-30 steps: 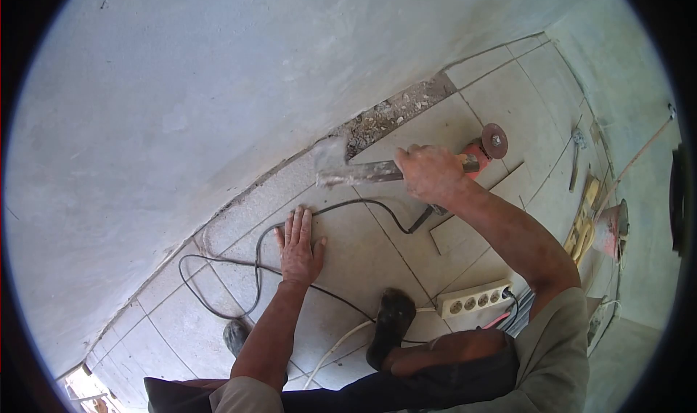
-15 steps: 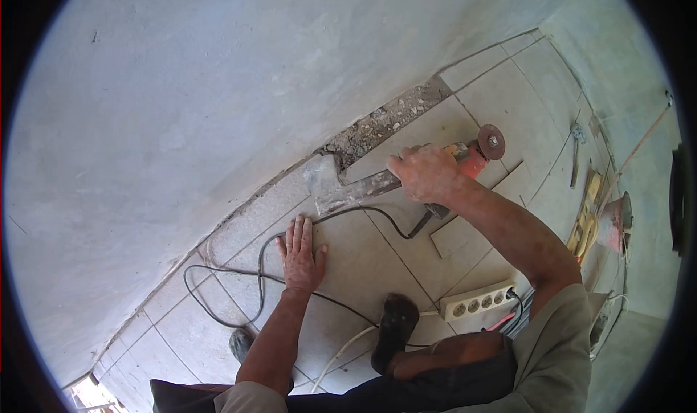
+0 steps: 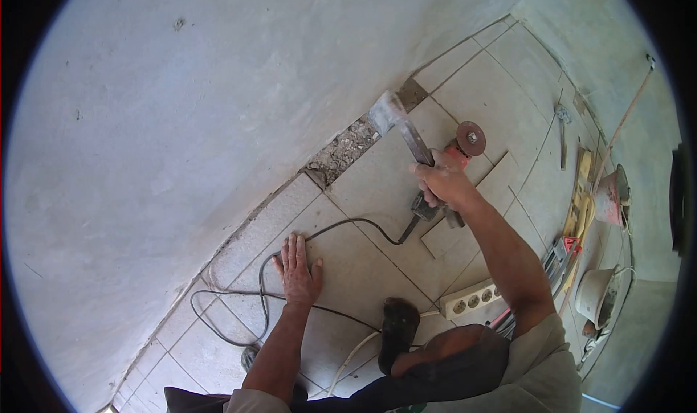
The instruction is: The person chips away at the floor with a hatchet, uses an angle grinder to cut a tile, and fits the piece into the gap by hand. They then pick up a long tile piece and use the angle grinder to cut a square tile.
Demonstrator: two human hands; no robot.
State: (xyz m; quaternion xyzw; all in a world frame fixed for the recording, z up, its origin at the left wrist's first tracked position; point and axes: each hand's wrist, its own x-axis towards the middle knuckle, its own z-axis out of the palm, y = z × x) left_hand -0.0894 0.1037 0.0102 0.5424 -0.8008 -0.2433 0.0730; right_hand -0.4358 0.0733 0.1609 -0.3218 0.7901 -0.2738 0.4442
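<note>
My right hand (image 3: 446, 179) is wrapped round the handle of a hatchet-like tool (image 3: 415, 141). The tool's broad, dusty head is raised over the rubble-filled gap (image 3: 348, 150) between the wall and the floor tiles. Beside and partly behind that hand lies a red and black angle grinder (image 3: 456, 152) with a brown disc (image 3: 470, 138). My left hand (image 3: 298, 274) rests flat on a floor tile with its fingers spread, close to the grinder's black cable (image 3: 348, 223).
A loose tile piece (image 3: 457, 228) lies below the grinder. Near my knee is a white power strip (image 3: 472, 299). Buckets (image 3: 597, 297), a hammer (image 3: 563, 133) and yellow tools (image 3: 581, 195) stand or lie by the right wall.
My right hand has swung the tool's head from beside the near end of the gap to above its far part. The view has shifted slightly. My left hand stays flat on the floor.
</note>
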